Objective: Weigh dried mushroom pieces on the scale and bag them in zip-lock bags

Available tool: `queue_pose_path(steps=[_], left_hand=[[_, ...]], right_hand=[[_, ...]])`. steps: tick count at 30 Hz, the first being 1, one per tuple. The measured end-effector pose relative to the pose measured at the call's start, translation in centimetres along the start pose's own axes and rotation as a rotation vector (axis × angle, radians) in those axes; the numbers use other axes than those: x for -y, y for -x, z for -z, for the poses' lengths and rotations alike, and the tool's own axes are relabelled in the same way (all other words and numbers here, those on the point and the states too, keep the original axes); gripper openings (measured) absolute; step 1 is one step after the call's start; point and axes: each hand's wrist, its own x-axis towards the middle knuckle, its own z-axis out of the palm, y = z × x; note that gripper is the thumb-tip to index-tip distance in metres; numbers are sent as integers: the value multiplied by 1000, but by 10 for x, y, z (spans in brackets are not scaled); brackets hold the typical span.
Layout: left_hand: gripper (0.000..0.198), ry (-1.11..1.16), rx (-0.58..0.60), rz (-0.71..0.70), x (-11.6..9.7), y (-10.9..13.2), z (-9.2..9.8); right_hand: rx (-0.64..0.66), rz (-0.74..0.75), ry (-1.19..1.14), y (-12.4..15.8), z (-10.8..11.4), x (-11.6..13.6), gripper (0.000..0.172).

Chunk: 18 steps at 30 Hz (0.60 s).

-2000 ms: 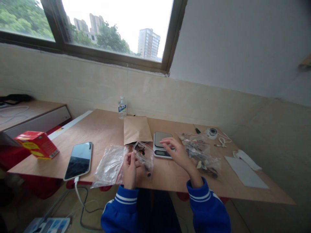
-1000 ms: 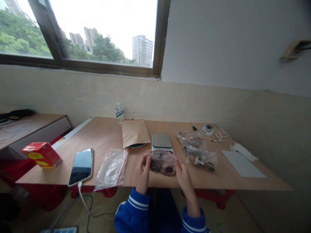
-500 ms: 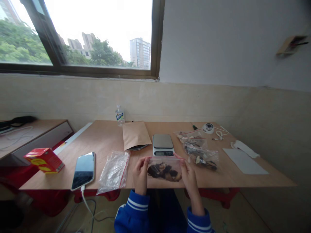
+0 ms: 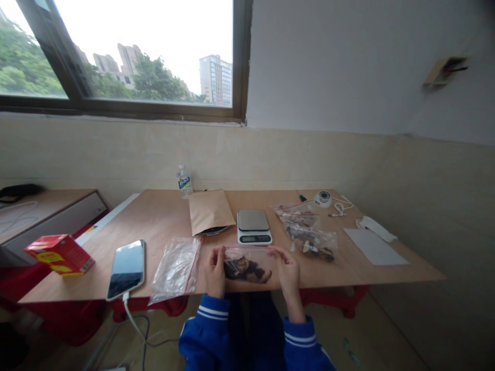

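A clear zip bag (image 4: 247,266) with dark brown dried pieces inside hangs between my hands at the table's front edge. My left hand (image 4: 215,268) pinches its upper left corner. At the upper right corner, my right hand (image 4: 286,268) has its fingers closed on the red-lined top edge. Just beyond the bag stands a kitchen scale (image 4: 253,226) with a bare metal plate. To the left lies a stack of clear zip bags (image 4: 176,269). Several filled zip bags (image 4: 311,242) lie right of the scale.
A brown paper pouch (image 4: 211,211) and a plastic bottle (image 4: 184,181) are at the back. Leftward are a phone (image 4: 127,269) on a cable and a red box (image 4: 60,254). A white camera (image 4: 323,198), a white sheet (image 4: 375,246) and a white cloth (image 4: 377,228) are to the right.
My right hand's fingers have shifted along the bag's top edge, and the bag hangs a little differently. The whole view has turned slightly to the right.
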Motion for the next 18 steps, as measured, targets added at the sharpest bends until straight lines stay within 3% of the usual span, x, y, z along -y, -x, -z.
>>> queue_pose_path(steps=[3, 6, 10, 15, 18], left_hand=[[38, 6, -62, 19, -1, 4, -5], [38, 43, -109, 8, -4, 6, -8], [38, 61, -88, -27, -5, 5, -7], [38, 7, -55, -21, -5, 2, -2], [34, 8, 29, -12, -7, 1, -3]], right_hand=[[-15, -26, -64, 3, -5, -4, 36], [74, -101, -131, 2, -6, -9, 43], [156, -179, -154, 1, -5, -12, 46], [59, -182, -169, 2, -7, -11, 45], [-15, -153, -193, 2, -7, -11, 43]])
